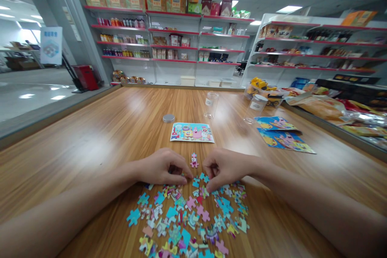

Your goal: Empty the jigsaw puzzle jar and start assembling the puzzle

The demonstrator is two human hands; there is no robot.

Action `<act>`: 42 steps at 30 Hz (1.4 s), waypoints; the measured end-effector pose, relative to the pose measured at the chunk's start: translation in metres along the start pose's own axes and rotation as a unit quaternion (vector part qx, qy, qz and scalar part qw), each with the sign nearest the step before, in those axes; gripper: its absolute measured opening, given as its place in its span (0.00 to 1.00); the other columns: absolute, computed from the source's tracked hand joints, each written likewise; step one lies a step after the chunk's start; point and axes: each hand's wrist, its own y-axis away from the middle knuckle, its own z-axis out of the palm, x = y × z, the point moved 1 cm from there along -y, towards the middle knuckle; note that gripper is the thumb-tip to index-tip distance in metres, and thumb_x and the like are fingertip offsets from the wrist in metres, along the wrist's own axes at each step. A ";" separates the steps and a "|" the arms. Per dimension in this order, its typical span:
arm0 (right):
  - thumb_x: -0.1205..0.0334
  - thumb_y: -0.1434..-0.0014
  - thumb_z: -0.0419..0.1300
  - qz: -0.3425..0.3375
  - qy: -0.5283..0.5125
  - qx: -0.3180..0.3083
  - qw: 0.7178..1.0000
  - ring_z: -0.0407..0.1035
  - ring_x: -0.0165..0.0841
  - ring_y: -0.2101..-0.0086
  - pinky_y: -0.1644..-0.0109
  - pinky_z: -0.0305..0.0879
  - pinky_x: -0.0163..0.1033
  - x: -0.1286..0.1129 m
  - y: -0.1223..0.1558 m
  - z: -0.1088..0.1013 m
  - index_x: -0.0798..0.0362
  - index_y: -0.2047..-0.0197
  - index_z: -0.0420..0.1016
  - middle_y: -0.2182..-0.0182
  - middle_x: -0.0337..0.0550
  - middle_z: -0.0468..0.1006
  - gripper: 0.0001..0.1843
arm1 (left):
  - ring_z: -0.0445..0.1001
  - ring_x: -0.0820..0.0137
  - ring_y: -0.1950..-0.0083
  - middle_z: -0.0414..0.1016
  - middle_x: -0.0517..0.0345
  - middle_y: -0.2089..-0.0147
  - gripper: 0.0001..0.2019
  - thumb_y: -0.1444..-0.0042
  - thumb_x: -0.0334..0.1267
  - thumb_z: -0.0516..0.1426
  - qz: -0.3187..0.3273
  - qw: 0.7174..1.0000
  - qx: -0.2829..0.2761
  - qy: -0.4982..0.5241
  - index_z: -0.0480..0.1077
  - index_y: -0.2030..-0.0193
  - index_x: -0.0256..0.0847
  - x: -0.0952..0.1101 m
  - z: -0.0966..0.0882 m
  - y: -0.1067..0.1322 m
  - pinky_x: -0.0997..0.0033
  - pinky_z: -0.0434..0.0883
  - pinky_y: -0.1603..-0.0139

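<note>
My left hand (pixel 165 167) rests at the upper left edge of a loose pile of jigsaw pieces (pixel 181 217). Its fingers are bent, with the thumb and index finger a little apart and nothing seen between them. Opposite it, my right hand (pixel 225 167) lies over the pile's upper right edge. The fingers there are curled and the thumb stands apart, its tip by a small piece. Between the hands sits a joined pink cartoon-face section (pixel 194 160). Just beyond lies a cartoon picture card (pixel 192 132). My palms hide some pieces.
A silver lid (pixel 168 118) and an open clear jar (pixel 211 105) stand farther back on the wooden table (pixel 90 129). To the right are a lidded jar (pixel 255 109), blue cartoon sheets (pixel 284 135) and a yellow toy truck (pixel 263 84). Stocked shelves (pixel 172 28) line the back.
</note>
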 end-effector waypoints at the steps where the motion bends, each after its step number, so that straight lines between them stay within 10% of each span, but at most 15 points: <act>1: 0.52 0.55 0.75 -0.001 0.002 0.006 1.000 0.59 0.19 0.81 0.79 0.50 0.25 -0.001 0.000 0.000 0.59 0.75 0.72 0.81 0.32 0.68 0.20 | 0.73 0.73 0.69 0.80 0.54 0.65 0.10 0.40 0.38 0.62 -0.002 1.000 0.000 -0.002 0.80 0.54 0.39 0.000 0.000 0.000 0.77 0.67 0.67; 33: 0.43 0.61 0.75 0.099 -0.057 -0.174 0.978 0.56 0.20 0.81 0.78 0.50 0.30 0.011 0.010 -0.027 0.58 0.79 0.66 0.83 0.30 0.65 0.30 | 0.74 0.73 0.66 0.80 0.54 0.62 0.10 0.39 0.38 0.62 0.004 1.000 -0.002 -0.003 0.80 0.52 0.40 -0.002 0.001 0.000 0.76 0.68 0.65; 42: 0.41 0.64 0.75 0.164 -0.008 -0.140 0.976 0.59 0.22 0.80 0.78 0.52 0.30 -0.002 0.011 -0.021 0.57 0.79 0.68 0.82 0.32 0.69 0.30 | 0.74 0.72 0.67 0.80 0.53 0.63 0.10 0.39 0.38 0.62 -0.002 1.000 0.001 -0.004 0.80 0.53 0.39 -0.002 0.000 0.000 0.76 0.68 0.66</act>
